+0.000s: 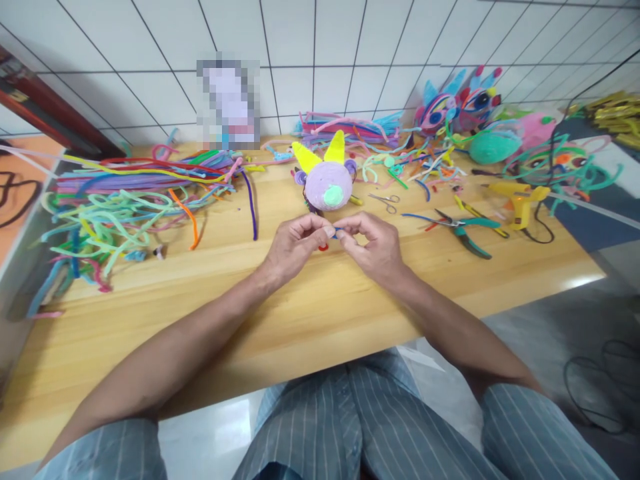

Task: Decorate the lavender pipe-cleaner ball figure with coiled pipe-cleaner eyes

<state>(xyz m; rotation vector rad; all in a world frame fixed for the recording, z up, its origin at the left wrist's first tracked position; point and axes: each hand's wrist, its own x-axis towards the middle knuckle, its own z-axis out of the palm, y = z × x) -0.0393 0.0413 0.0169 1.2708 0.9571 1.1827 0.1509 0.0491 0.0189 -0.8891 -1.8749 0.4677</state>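
My left hand and my right hand meet over the wooden table, fingertips pinched together on a short blue pipe-cleaner piece. A bit of red pipe cleaner shows just below my left fingers. Right behind my hands sits a purple pipe-cleaner ball figure with two yellow ears and a green snout.
A big heap of loose coloured pipe cleaners covers the table's left. Small scissors, teal-handled pliers and a yellow glue gun lie to the right. Finished colourful figures stand at the back right by the tiled wall.
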